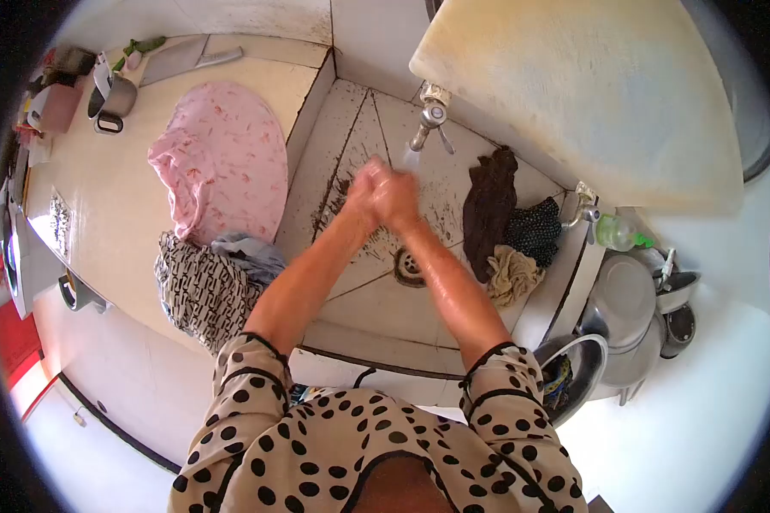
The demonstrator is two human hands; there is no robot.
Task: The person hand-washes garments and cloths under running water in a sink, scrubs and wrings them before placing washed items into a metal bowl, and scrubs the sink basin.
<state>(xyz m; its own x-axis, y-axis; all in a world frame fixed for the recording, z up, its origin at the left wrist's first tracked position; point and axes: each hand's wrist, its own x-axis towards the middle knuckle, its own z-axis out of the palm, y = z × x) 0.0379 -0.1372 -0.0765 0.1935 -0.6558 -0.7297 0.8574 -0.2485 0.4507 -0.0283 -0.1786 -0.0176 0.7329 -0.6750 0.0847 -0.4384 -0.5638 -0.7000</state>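
My left hand and my right hand are pressed against each other over the tiled basin. Motion smears the fingers of both, and I cannot make out anything held between them. Just beyond them is a metal tap, with water coming from its spout. Wet skin shines on the right forearm. Dark specks are spread over the tiles around my hands. The drain lies below my right wrist.
Dark brown cloth, a dotted black cloth and a beige cloth lie at the basin's right. Pink fabric and a patterned cloth cover part of the left counter. Metal pots stand right, near a green bottle.
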